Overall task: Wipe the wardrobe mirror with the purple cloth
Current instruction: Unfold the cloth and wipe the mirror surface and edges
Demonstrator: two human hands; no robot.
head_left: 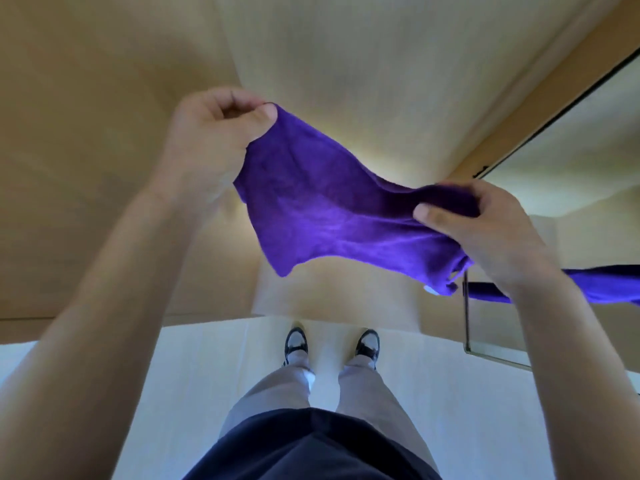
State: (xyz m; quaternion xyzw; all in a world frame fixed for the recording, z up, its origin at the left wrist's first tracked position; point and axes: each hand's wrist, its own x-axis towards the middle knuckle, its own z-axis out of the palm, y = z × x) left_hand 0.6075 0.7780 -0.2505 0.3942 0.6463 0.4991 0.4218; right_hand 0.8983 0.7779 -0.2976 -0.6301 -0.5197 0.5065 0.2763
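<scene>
Both hands hold the purple cloth point(332, 202) spread in the air before the wooden wardrobe: left hand point(211, 140) pinching a corner, right hand point(485, 230) gripping the opposite edge. The wardrobe mirror point(571, 188) stands just to the right. Best fold the cloth into a flat pad first.

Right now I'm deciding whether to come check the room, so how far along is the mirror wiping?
Done: the purple cloth is picked up. In hand: the left hand pinches one corner and the right hand grips the opposite edge, spreading it in the air. Left: the wiping itself; the cloth is not touching the mirror, which stands off to the right.
</scene>
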